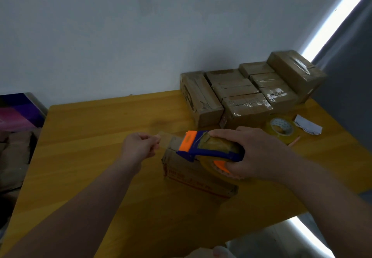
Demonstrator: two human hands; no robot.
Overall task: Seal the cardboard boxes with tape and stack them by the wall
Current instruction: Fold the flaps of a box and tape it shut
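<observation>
Your forearms reach in from the bottom edge, and both meet over the small brown cardboard box (193,171) lying on the yellow wooden table (96,136), which serves as the landmark for everything else. Your right hand (255,155) has its grip clenched around the blue and orange tape dispenser (209,147), which sits on top of that box with its orange blade end pointing left. Your left hand (138,147), just left of the box, has its grip pinched on the loose end of the clear tape strip (164,136), drawn out past the box's left end.

To do this step well, keep the strip taut and lined up along the seam of the flaps, then press the free end down over the box's left face before you pull the dispenser back to the right. Hold the dispenser low so the tape lies flat without wrinkles, and let enough overhang wrap down the far end too.

Behind the box, against the pale wall (141,36), the stacked group of taped cardboard boxes (247,90) waits; this one goes there once sealed. To the right of the box, beyond your right hand, lie a spare roll of clear tape (281,129) and a crumpled white paper scrap (308,125).
</observation>
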